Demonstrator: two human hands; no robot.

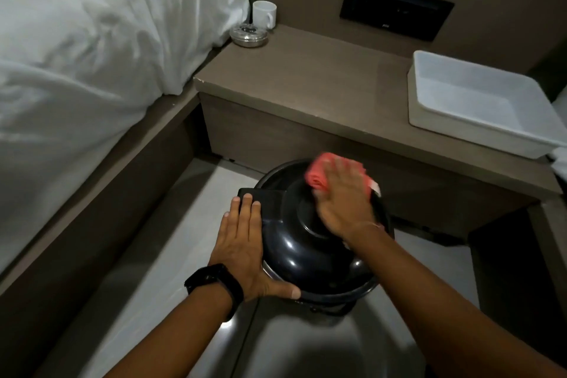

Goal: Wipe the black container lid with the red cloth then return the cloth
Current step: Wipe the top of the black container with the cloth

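Note:
A glossy black domed container lid sits on a round black container on the grey floor, in front of the bedside table. My right hand presses a red cloth flat against the far right side of the lid; both are motion-blurred. My left hand, with a black watch on the wrist, lies against the lid's left side, fingers over a flat black tab and thumb on the near rim.
A brown bedside table stands behind the container, carrying a white plastic tray at right, a white mug and a metal ashtray at the back left. A bed with white bedding fills the left.

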